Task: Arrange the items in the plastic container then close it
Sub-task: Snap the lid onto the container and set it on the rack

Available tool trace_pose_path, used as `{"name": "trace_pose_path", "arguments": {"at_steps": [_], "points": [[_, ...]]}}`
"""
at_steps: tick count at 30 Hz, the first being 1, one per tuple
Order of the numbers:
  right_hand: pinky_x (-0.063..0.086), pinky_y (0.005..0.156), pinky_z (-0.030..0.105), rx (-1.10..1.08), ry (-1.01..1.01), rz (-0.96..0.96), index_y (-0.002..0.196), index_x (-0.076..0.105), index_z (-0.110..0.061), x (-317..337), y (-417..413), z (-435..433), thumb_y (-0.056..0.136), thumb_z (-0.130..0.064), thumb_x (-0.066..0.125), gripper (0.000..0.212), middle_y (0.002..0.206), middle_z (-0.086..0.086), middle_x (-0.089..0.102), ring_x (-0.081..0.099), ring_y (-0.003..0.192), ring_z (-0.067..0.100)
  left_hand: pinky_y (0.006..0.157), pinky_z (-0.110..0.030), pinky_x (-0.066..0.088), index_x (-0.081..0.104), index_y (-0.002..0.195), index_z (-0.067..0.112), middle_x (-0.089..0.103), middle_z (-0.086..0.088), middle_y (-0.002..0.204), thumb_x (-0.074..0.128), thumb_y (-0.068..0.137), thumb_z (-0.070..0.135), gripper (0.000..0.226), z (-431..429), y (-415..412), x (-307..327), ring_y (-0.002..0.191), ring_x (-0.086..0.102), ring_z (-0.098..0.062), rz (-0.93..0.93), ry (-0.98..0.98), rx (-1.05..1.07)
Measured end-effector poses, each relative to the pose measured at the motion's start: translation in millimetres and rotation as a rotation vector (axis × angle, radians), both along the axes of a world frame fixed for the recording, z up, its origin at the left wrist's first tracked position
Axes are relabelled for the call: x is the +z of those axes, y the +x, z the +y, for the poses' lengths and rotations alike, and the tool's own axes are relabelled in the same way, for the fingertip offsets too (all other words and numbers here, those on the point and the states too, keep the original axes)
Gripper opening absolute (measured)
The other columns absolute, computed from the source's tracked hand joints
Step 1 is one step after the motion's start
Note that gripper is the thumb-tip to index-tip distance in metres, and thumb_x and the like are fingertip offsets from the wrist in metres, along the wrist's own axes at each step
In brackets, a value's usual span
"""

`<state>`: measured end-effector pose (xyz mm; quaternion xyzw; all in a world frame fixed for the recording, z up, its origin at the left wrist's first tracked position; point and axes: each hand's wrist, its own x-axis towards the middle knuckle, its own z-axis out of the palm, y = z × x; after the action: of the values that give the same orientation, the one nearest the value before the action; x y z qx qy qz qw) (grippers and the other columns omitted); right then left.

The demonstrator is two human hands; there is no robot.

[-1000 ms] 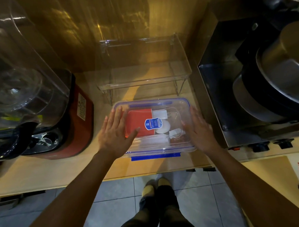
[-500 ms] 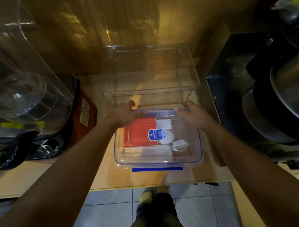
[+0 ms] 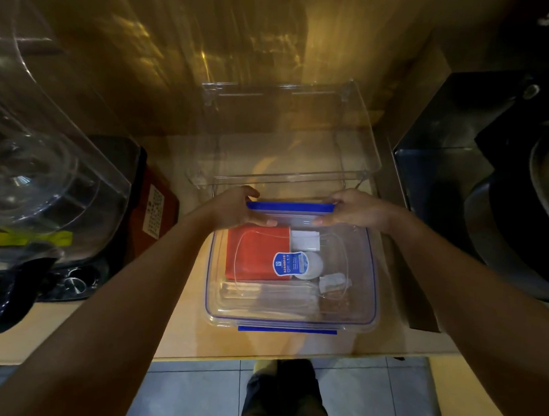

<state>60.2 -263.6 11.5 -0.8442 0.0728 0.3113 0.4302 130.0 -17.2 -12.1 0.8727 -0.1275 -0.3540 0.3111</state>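
Observation:
A clear plastic container (image 3: 369, 275) with a blue-trimmed lid on top sits on the wooden counter. Through the lid I see a red flat item (image 3: 252, 254), a white charger block (image 3: 305, 240), a round white object (image 3: 311, 266) and small packets. A blue label (image 3: 286, 264) is stuck on the lid. My left hand (image 3: 235, 207) and my right hand (image 3: 351, 209) grip the two ends of the far blue latch (image 3: 290, 206), thumbs on the lid. The near blue latch (image 3: 286, 330) hangs at the front edge.
A clear acrylic rack (image 3: 285, 139) stands just behind the container. A blender with a red-sided base (image 3: 155, 209) is at the left. A metal appliance with pots (image 3: 487, 192) fills the right. The counter edge (image 3: 292, 356) runs close in front, tiled floor below.
Both hands moved from the container's sides to its far edge and took hold of the far blue latch, which now shows lifted between them. The view shifted closer.

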Motion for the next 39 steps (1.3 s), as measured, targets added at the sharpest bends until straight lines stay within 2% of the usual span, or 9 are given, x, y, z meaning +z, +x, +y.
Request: {"name": "trace_pose_path", "arguments": {"at_steps": [5, 9, 16, 19, 24, 28, 31, 36, 39], "points": [[0.051, 0.066, 0.015, 0.003, -0.018, -0.208, 0.111, 0.064, -0.014, -8, -12, 5, 0.077, -0.026, 0.074, 0.037, 0.094, -0.004, 0.066, 0.064, 0.085, 0.008, 0.073, -0.032, 0.053, 0.059, 0.1, 0.023, 0.063, -0.005, 0.101, 0.067, 0.079, 0.042, 0.029, -1, -23, 7, 0.091, 0.061, -0.02, -0.202, -0.024, -0.101], [0.052, 0.084, 0.035, -0.049, -0.027, -0.306, 0.111, 0.066, -0.016, -13, -21, 11, 0.079, -0.026, 0.071, 0.034, 0.1, 0.0, 0.067, 0.064, 0.093, 0.017, 0.092, -0.037, 0.041, 0.055, 0.12, 0.011, 0.06, -0.012, 0.118, 0.055, 0.088, 0.039, 0.042, -2, -50, 15, 0.106, 0.056, -0.029, -0.587, 0.184, -0.222], [0.049, 0.093, 0.043, -0.113, -0.047, -0.29, 0.122, 0.059, -0.022, -20, -24, 13, 0.08, -0.037, 0.068, 0.045, 0.108, -0.004, 0.062, 0.06, 0.101, 0.018, 0.087, -0.037, 0.052, 0.066, 0.108, 0.013, 0.071, -0.008, 0.104, 0.056, 0.08, 0.044, 0.043, -9, -132, 20, 0.096, 0.067, -0.024, -1.036, -0.069, -0.631], [0.047, 0.096, 0.045, -0.096, -0.066, -0.3, 0.125, 0.057, -0.021, -22, -25, 12, 0.081, -0.039, 0.066, 0.048, 0.12, 0.003, 0.062, 0.058, 0.108, 0.021, 0.095, -0.043, 0.05, 0.061, 0.114, 0.014, 0.07, -0.007, 0.112, 0.059, 0.08, 0.049, 0.049, -5, -163, 2, 0.103, 0.066, -0.023, -1.049, -0.075, -0.71], [0.047, 0.094, 0.044, -0.043, -0.114, -0.356, 0.124, 0.057, -0.017, -20, -26, 13, 0.081, -0.042, 0.064, 0.05, 0.121, 0.006, 0.062, 0.057, 0.107, 0.021, 0.101, -0.062, 0.037, 0.052, 0.129, 0.011, 0.063, -0.009, 0.128, 0.05, 0.079, 0.064, 0.073, 0, -183, -14, 0.121, 0.057, -0.028, -1.033, 0.266, -0.841], [0.046, 0.092, 0.037, -0.017, -0.17, -0.361, 0.128, 0.053, -0.017, -21, -25, 14, 0.084, -0.041, 0.061, 0.051, 0.125, 0.006, 0.06, 0.056, 0.109, 0.02, 0.101, -0.062, 0.039, 0.042, 0.133, 0.006, 0.06, -0.013, 0.132, 0.063, 0.077, 0.04, 0.068, -4, -187, -15, 0.124, 0.053, -0.032, -1.083, 0.386, -0.875], [0.044, 0.089, 0.033, 0.007, -0.211, -0.368, 0.129, 0.052, -0.017, -22, -26, 14, 0.085, -0.041, 0.06, 0.051, 0.126, 0.006, 0.059, 0.055, 0.109, 0.02, 0.099, -0.062, 0.041, 0.039, 0.132, 0.004, 0.06, -0.014, 0.131, 0.066, 0.073, 0.027, 0.069, -5, -187, -13, 0.123, 0.054, -0.033, -1.105, 0.416, -0.882], [0.041, 0.085, 0.031, 0.014, -0.21, -0.365, 0.127, 0.053, -0.018, -20, -25, 14, 0.085, -0.039, 0.06, 0.047, 0.126, 0.005, 0.058, 0.054, 0.108, 0.019, 0.104, -0.064, 0.028, 0.046, 0.132, 0.009, 0.06, -0.013, 0.131, 0.059, 0.076, 0.046, 0.069, -3, -185, -9, 0.124, 0.054, -0.033, -1.056, 0.349, -0.886], [0.042, 0.082, 0.031, 0.015, -0.205, -0.348, 0.123, 0.054, -0.02, -20, -25, 14, 0.085, -0.04, 0.059, 0.043, 0.121, 0.004, 0.06, 0.054, 0.101, 0.016, 0.104, -0.061, 0.036, 0.048, 0.131, 0.011, 0.06, -0.013, 0.13, 0.06, 0.068, 0.053, 0.076, -2, -177, -1, 0.121, 0.056, -0.031, -0.985, 0.263, -0.938]]}}
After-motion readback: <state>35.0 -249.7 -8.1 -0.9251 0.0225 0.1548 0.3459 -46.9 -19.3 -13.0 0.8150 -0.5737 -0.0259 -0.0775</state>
